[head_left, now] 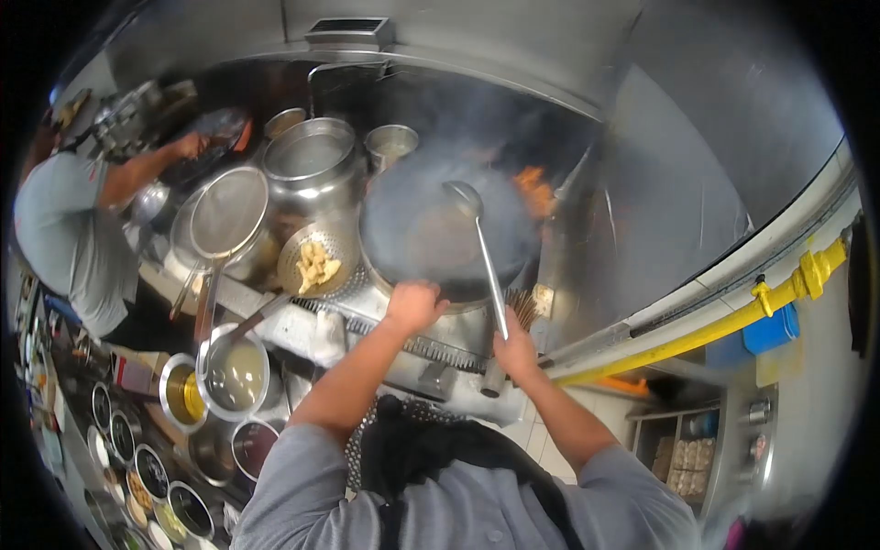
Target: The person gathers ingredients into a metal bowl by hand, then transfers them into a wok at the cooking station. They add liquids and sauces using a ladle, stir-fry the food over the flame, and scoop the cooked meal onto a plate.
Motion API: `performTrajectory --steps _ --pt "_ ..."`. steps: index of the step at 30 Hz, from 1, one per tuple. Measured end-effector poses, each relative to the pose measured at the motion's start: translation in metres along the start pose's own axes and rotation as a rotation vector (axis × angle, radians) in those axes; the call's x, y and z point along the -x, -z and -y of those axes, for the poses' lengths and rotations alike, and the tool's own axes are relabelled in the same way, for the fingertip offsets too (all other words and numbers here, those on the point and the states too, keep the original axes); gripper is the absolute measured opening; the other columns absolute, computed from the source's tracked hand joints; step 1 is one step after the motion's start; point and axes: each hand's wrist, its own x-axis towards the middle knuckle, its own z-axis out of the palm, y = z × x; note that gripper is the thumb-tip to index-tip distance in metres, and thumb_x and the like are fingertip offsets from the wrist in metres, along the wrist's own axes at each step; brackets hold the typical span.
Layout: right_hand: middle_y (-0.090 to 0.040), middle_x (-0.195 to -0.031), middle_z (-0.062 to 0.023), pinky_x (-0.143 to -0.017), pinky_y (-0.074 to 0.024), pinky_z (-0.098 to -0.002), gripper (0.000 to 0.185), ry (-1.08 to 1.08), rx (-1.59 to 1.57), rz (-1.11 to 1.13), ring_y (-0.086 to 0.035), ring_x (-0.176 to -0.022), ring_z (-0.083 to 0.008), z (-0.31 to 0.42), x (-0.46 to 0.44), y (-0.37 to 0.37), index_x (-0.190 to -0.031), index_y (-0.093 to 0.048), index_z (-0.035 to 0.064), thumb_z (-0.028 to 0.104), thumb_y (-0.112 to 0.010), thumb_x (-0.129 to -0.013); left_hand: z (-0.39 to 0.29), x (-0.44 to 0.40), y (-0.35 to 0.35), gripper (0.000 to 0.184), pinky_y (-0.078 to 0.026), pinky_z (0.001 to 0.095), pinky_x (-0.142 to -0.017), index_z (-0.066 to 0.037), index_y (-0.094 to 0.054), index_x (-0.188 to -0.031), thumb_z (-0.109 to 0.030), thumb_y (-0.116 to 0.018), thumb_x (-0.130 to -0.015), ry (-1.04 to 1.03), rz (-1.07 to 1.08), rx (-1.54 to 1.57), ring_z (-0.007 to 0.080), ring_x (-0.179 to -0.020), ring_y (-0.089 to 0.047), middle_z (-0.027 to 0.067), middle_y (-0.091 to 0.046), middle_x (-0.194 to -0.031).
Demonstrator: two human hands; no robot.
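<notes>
The right hand wraps its fingers around the long silver metal ladle, slanting up-left over the round dark wok mid-frame; the left hand, nearer it, curls at the lower rim, hold unclear.

Large round steel pot stood upright at back; round fine-mesh strainer with long handle lay left of it. Co-worker in pale grey shirt stood far left. Round steel bowl held yellow liquid. Right: yellow pipe with valve, blue plastic container just below.
</notes>
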Motion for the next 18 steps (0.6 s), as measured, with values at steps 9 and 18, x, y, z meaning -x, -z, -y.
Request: performTrajectory --steps 9,18 --pt "-0.048 -0.065 0.0011 -0.038 -0.0340 -0.0216 0.031 -0.119 -0.814 0.357 -0.045 -0.047 -0.0066 0.029 -0.012 0.057 -0.119 -0.052 0.0073 0.004 -0.058 -0.089 -0.027 0.235 -0.020 0.047 -0.045 0.0420 -0.089 -0.001 -0.059 -0.115 -0.026 -0.070 -0.077 0.401 -0.361 0.402 0.0346 -0.101 -0.057 0.0189 -0.057 -0.112" --pt "-0.043 -0.059 -0.0024 -0.031 -0.0348 -0.0245 0.050 0.055 -1.022 1.040 -0.040 -0.036 -0.0099 0.137 0.167 0.055 -0.136 -0.038 0.0062 0.005 -0.055 -0.089 -0.039 0.566 -0.083 0.046 -0.051 0.0364 -0.084 0.002 -0.060 -0.113 -0.026 -0.070 -0.078 1.498 -0.655 0.707 0.0282 -0.093 -0.066 0.0170 -0.068 -0.100"
